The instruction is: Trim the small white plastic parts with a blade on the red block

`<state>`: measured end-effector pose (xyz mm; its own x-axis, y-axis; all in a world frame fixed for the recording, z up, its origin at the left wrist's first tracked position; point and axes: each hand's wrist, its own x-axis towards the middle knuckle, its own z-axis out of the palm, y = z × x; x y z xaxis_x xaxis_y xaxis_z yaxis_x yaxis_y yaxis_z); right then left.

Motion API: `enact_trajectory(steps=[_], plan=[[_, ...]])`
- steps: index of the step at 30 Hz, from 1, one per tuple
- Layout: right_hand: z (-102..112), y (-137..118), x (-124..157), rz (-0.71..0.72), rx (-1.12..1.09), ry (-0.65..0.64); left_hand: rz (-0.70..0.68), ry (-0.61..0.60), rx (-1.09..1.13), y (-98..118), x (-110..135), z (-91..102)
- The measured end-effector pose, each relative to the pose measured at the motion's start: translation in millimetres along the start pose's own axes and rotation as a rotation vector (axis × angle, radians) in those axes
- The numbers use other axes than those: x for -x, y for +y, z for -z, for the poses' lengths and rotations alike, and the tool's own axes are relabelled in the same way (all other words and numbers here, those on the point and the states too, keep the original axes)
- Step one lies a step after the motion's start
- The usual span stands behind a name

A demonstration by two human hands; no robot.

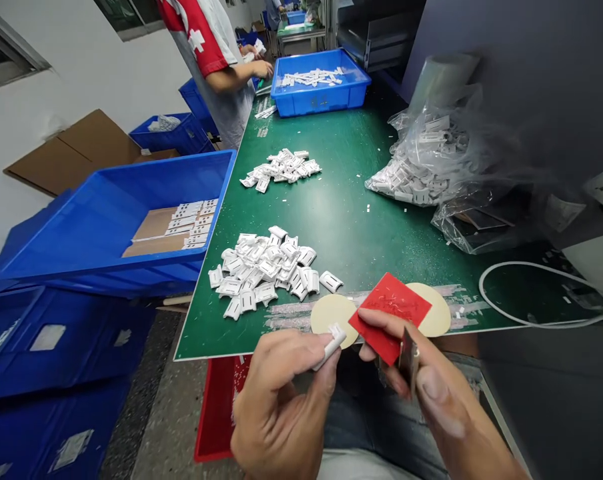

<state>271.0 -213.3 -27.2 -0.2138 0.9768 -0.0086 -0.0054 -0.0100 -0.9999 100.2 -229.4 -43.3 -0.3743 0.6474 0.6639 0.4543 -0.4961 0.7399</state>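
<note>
My left hand (pixel 286 400) is closed, pinching a small white plastic part (pixel 330 348) between thumb and fingertips just off the table's front edge. To its right, my right hand (pixel 431 393) grips a small flat metal tool (pixel 409 357), blade-like, between thumb and fingers; its exact kind is unclear. The right index finger overlaps a red square sheet (pixel 394 300) dotted with small bits; I cannot tell whether it touches the sheet. That sheet partly covers one of two cream discs (pixel 434 310), and the other cream disc (pixel 326 312) sits behind my left hand. A heap of similar white parts (pixel 264 263) lies beyond.
Farther along the green table (pixel 341 220) are a second white pile (pixel 286 167), a blue bin (pixel 321 100) and a clear bag of parts (pixel 426 160). A white cable (pixel 486 280) loops at right. A large blue crate (pixel 106 200) stands left. Another person (pixel 226 67) works at the far end.
</note>
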Motion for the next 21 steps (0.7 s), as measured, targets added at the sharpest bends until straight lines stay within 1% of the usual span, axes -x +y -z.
enact_trajectory(steps=[1,3,5,7,10,12,15,19,21], plan=[[2.8,2.1,2.8,0.036,0.075,-0.046,-0.013,0.000,0.002,-0.6,-0.2,0.0],[6.7,3.1,7.8,0.094,0.242,-0.088,-0.048,0.007,-0.004,-3.1,-1.1,0.8],[8.1,0.6,11.0,0.177,0.399,-0.101,-0.094,0.016,-0.025,-5.9,-1.4,2.7],[7.9,-3.4,12.0,0.291,0.544,-0.109,-0.141,0.006,-0.047,-8.0,-0.6,5.5],[7.1,-7.0,11.0,0.404,0.708,-0.081,-0.186,-0.035,-0.083,-8.6,1.7,11.0],[6.4,-6.6,10.3,0.448,0.760,-0.067,-0.196,-0.058,-0.113,-7.4,2.6,14.3],[4.7,-3.8,9.6,0.500,0.780,-0.058,-0.217,-0.085,-0.160,-4.8,1.6,17.4],[1.6,-1.1,8.7,0.520,0.804,-0.036,-0.225,-0.108,-0.213,-2.9,-0.3,18.5],[0.5,-1.0,8.2,0.524,0.800,-0.039,-0.213,-0.097,-0.243,-2.5,-0.3,18.6]])
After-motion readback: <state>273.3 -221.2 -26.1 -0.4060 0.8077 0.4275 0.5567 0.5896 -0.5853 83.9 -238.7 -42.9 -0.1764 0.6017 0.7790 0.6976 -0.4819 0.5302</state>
